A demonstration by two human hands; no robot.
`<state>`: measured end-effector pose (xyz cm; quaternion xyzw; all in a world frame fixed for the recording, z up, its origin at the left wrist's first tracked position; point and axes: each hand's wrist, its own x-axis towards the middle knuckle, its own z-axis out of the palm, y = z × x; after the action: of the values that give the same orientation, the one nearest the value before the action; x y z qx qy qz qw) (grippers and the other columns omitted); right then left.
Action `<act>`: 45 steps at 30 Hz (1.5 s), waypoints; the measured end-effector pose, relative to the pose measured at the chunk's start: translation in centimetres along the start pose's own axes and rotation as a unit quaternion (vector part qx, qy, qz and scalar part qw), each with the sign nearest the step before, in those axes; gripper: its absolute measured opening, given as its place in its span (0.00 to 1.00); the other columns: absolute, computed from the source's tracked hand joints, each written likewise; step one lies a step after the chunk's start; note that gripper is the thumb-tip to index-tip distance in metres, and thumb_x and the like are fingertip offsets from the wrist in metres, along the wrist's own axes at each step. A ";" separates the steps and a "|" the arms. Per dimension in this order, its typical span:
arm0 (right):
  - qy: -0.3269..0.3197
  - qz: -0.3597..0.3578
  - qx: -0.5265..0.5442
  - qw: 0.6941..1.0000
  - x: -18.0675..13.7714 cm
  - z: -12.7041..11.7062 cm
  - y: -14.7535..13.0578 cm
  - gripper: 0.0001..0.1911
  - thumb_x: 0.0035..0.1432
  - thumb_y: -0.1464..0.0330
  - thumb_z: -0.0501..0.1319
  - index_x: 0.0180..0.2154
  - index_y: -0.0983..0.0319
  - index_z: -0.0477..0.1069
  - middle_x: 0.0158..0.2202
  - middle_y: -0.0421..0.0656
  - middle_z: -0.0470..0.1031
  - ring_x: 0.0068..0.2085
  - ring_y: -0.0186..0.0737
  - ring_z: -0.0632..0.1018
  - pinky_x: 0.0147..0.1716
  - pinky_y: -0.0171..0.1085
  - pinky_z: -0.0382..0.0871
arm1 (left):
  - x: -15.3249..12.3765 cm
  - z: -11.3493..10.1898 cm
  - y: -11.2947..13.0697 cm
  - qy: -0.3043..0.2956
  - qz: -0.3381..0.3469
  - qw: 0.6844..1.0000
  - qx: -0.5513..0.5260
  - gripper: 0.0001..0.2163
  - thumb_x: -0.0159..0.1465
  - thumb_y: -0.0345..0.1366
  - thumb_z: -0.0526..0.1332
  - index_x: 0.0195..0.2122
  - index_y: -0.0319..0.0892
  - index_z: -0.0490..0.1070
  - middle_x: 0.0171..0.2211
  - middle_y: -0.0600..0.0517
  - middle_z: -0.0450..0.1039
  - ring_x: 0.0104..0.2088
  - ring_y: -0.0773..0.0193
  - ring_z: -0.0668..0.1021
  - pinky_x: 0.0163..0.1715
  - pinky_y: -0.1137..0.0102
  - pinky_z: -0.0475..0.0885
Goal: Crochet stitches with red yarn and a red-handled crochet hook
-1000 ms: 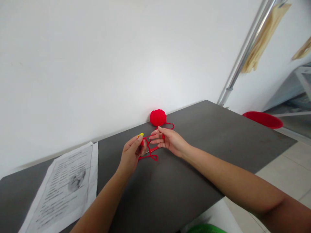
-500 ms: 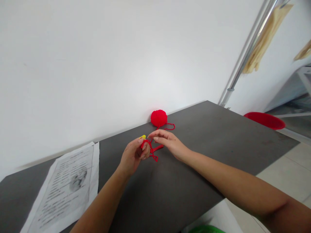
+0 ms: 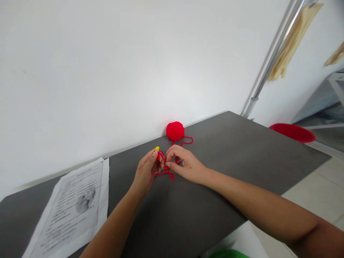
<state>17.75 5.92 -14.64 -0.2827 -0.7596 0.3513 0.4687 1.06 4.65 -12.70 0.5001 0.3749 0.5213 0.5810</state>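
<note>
My left hand [image 3: 147, 171] is closed in a pinch on a small piece of red yarn work [image 3: 159, 156]. A yellow stitch marker [image 3: 156, 149] sticks out above its fingertips. Close against it, my right hand [image 3: 186, 164] pinches a strand of the red yarn between thumb and forefinger. Behind the right fingers, a thin red stick with a metal-looking end [image 3: 178, 162] shows in part; the hand hides the rest. A loose yarn loop [image 3: 171, 175] hangs or lies below the hands. The red yarn ball [image 3: 175, 131] rests at the wall, its strand curling beside it.
A printed sheet [image 3: 67, 215] lies on the left of the dark grey table [image 3: 215, 150]. A white wall [image 3: 134, 71] rises behind the table. To the right are a metal pole [image 3: 276, 53], hanging yellowish gloves [image 3: 292, 43] and a red basin [image 3: 292, 132]. Something green [image 3: 228, 254] shows at the bottom edge.
My right hand has lowered and moved in to the left hand, its fingers closing on the yarn. The red stick is now mostly covered by the right hand.
</note>
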 end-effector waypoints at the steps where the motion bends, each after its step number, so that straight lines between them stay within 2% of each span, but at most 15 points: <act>1: -0.015 0.020 0.017 1.000 -0.1 0.2 -0.1 0.05 0.64 0.67 0.59 0.33 0.58 0.67 0.33 0.41 0.72 0.32 0.38 0.73 0.32 0.36 0.67 | 0.1 -0.1 0.0 0.008 0.004 1.000 0.002 0.19 0.59 0.52 0.68 0.24 0.42 0.68 0.22 0.56 0.67 0.23 0.69 0.66 0.25 0.72 0.62; 4: -0.054 0.041 0.030 0.997 -0.5 0.6 -0.5 0.04 0.64 0.69 0.58 0.34 0.57 0.65 0.25 0.36 0.70 0.24 0.35 0.71 0.26 0.33 0.63 | 0.2 -0.3 0.2 0.015 -0.003 1.000 0.007 0.17 0.58 0.50 0.69 0.27 0.41 0.71 0.24 0.56 0.69 0.24 0.69 0.67 0.24 0.73 0.63; 8: -0.063 0.022 -0.001 0.998 -0.6 0.5 -0.6 0.06 0.57 0.72 0.63 0.31 0.58 0.67 0.26 0.36 0.70 0.25 0.35 0.70 0.27 0.34 0.60 | 0.2 -0.5 0.6 -0.021 -0.044 0.999 0.006 0.16 0.60 0.49 0.67 0.29 0.40 0.73 0.15 0.59 0.62 0.16 0.71 0.61 0.16 0.75 0.55; 11: -0.007 0.021 -0.014 1.000 -0.2 -0.3 -0.1 0.06 0.56 0.74 0.61 0.33 0.58 0.66 0.31 0.39 0.70 0.30 0.37 0.70 0.31 0.36 0.62 | 0.1 -0.6 0.9 -0.051 -0.065 0.997 0.006 0.16 0.60 0.49 0.66 0.27 0.40 0.72 0.12 0.62 0.57 0.12 0.74 0.55 0.13 0.76 0.48; 14: 0.055 0.026 -0.002 0.998 0.4 -0.9 0.2 0.09 0.58 0.74 0.56 0.40 0.58 0.66 0.40 0.43 0.71 0.40 0.42 0.74 0.38 0.39 0.66 | -0.1 -0.5 0.9 -0.070 -0.079 0.994 0.007 0.16 0.57 0.48 0.68 0.25 0.39 0.71 0.15 0.60 0.62 0.12 0.76 0.55 0.13 0.76 0.48; 17: 0.026 0.066 0.096 0.993 0.7 -1.0 0.2 0.09 0.58 0.71 0.59 0.42 0.58 0.67 0.44 0.44 0.73 0.47 0.43 0.75 0.45 0.40 0.67 | -0.2 -0.3 0.5 -0.077 -0.089 0.993 0.007 0.17 0.56 0.49 0.69 0.25 0.39 0.70 0.19 0.56 0.69 0.13 0.76 0.59 0.13 0.76 0.50; 19: -0.030 0.107 0.157 0.981 0.7 -0.8 0.2 0.05 0.59 0.68 0.62 0.39 0.59 0.68 0.37 0.41 0.74 0.40 0.40 0.75 0.41 0.38 0.67 | -0.3 -0.3 0.3 -0.074 -0.093 0.993 0.008 0.17 0.56 0.49 0.69 0.27 0.40 0.70 0.19 0.56 0.70 0.13 0.76 0.60 0.13 0.76 0.49; 22: -0.075 0.147 0.183 0.969 0.6 -0.7 0.3 0.07 0.59 0.65 0.63 0.33 0.60 0.68 0.25 0.34 0.67 0.27 0.33 0.67 0.29 0.33 0.60 | -0.3 -0.4 0.1 -0.071 -0.096 0.993 0.010 0.18 0.56 0.49 0.69 0.25 0.41 0.67 0.15 0.59 0.66 0.14 0.75 0.59 0.14 0.77 0.49; 25: -0.102 0.172 0.220 0.955 0.7 -0.8 0.5 0.07 0.56 0.68 0.64 0.29 0.61 0.67 0.22 0.32 0.65 0.24 0.30 0.63 0.25 0.31 0.55 | -0.2 -0.5 0.1 -0.071 -0.097 0.993 0.011 0.18 0.56 0.49 0.69 0.24 0.42 0.65 0.14 0.60 0.63 0.14 0.75 0.59 0.14 0.76 0.50; 28: -0.124 0.186 0.275 0.935 0.9 -1.1 0.2 0.09 0.56 0.67 0.64 0.27 0.62 0.68 0.21 0.34 0.68 0.24 0.31 0.66 0.26 0.31 0.60 | -0.1 -0.7 0.1 -0.071 -0.095 0.993 0.009 0.19 0.56 0.49 0.69 0.23 0.42 0.64 0.14 0.60 0.62 0.14 0.75 0.59 0.15 0.76 0.50; 33: -0.122 0.163 0.383 0.901 1.0 -1.4 -0.8 0.24 0.59 0.51 0.64 0.21 0.62 0.67 0.18 0.36 0.65 0.22 0.32 0.68 0.29 0.35 0.70 | 0.1 -0.9 -0.4 -0.070 -0.089 0.994 0.006 0.21 0.58 0.50 0.66 0.21 0.43 0.60 0.14 0.61 0.58 0.14 0.76 0.57 0.16 0.76 0.52; 35: -0.091 0.143 0.418 0.892 1.0 -1.7 -1.1 0.25 0.60 0.48 0.64 0.24 0.62 0.70 0.22 0.39 0.71 0.23 0.32 0.70 0.24 0.32 0.67 | 0.1 -0.9 -0.9 -0.072 -0.097 0.993 0.010 0.20 0.59 0.50 0.66 0.22 0.43 0.61 0.14 0.61 0.59 0.14 0.76 0.56 0.16 0.76 0.50; 37: -0.030 0.118 0.456 0.881 1.0 -1.9 -1.3 0.21 0.59 0.50 0.66 0.28 0.61 0.73 0.33 0.43 0.79 0.27 0.32 0.73 0.20 0.29 0.63 | 0.0 -0.7 -1.4 -0.078 -0.112 0.990 0.017 0.19 0.58 0.50 0.67 0.23 0.42 0.63 0.14 0.61 0.59 0.14 0.76 0.57 0.15 0.76 0.48; 40: 0.045 0.087 0.485 0.869 1.1 -2.0 -1.3 0.14 0.56 0.56 0.71 0.30 0.60 0.77 0.52 0.46 0.80 0.42 0.37 0.80 0.22 0.27 0.65 | -0.3 -0.3 -1.8 -0.088 -0.132 0.987 0.025 0.20 0.57 0.51 0.67 0.23 0.43 0.63 0.14 0.61 0.60 0.14 0.75 0.58 0.14 0.75 0.47; 45: 0.054 0.073 0.371 0.924 1.0 -1.5 -0.7 0.09 0.60 0.61 0.67 0.38 0.59 0.80 0.57 0.48 0.76 0.53 0.45 0.79 0.26 0.28 0.71 | -0.4 0.0 -1.5 -0.081 -0.134 0.987 0.033 0.18 0.57 0.51 0.67 0.26 0.42 0.65 0.14 0.61 0.60 0.13 0.75 0.57 0.14 0.75 0.47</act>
<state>18.61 6.67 -13.09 -0.1617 -0.5256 0.6259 0.5530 1.34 4.34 -14.18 0.5048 0.4074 0.3842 0.6569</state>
